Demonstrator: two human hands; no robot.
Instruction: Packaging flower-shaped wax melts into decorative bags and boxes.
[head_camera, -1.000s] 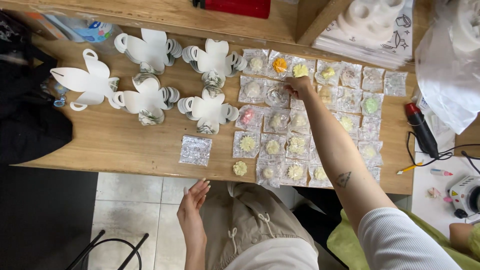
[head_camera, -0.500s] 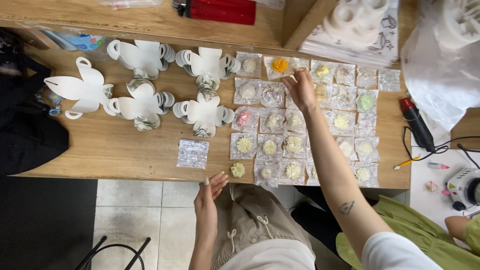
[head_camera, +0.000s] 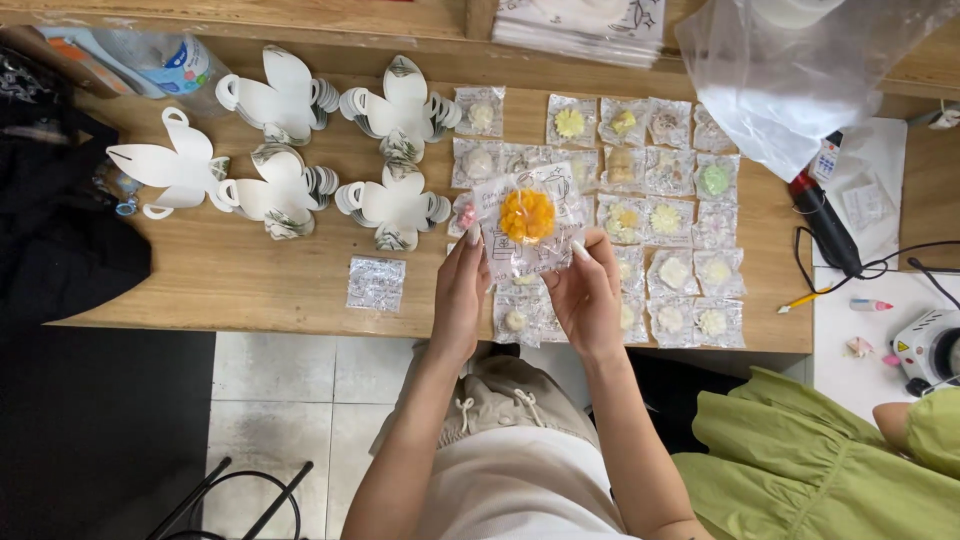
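Your left hand and right hand pinch one orange flower packet | many wrapped packets beyond your fingers lie untouched

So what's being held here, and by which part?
A clear packet with an orange flower piece inside, held above the table: left hand at its lower left edge, right hand at its lower right edge.

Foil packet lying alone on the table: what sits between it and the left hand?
In the head view, only bare wooden table lies between the foil packet and the left hand, which with the right hand holds the orange-flower packet.
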